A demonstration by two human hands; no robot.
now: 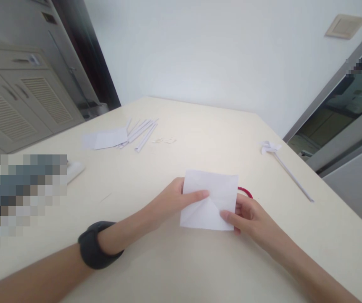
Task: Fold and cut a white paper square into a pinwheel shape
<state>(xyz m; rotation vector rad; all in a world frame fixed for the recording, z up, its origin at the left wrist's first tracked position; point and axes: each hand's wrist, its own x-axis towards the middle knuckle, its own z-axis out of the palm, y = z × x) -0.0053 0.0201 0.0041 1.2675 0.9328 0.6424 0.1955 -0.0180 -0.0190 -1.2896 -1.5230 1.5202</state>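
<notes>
You've got the paper [210, 201] at table [174, 269] centre, left hand [171, 202] and right hand [247, 216] pinching its edges. Only a few creases so far; finished pinwheel [270, 148] sits at 2 o'clock (lots left, I'd guess).

Two bare forearms are seen, no sleeves reaching into view. A wide black band [97, 245] is worn around the left wrist; it is smooth, matte, slightly padded in look, without visible markings or buckle. The left hand [171, 202] and right hand [250, 216] are uncovered: no gloves, no rings are made out. The right wrist is bare.
</notes>
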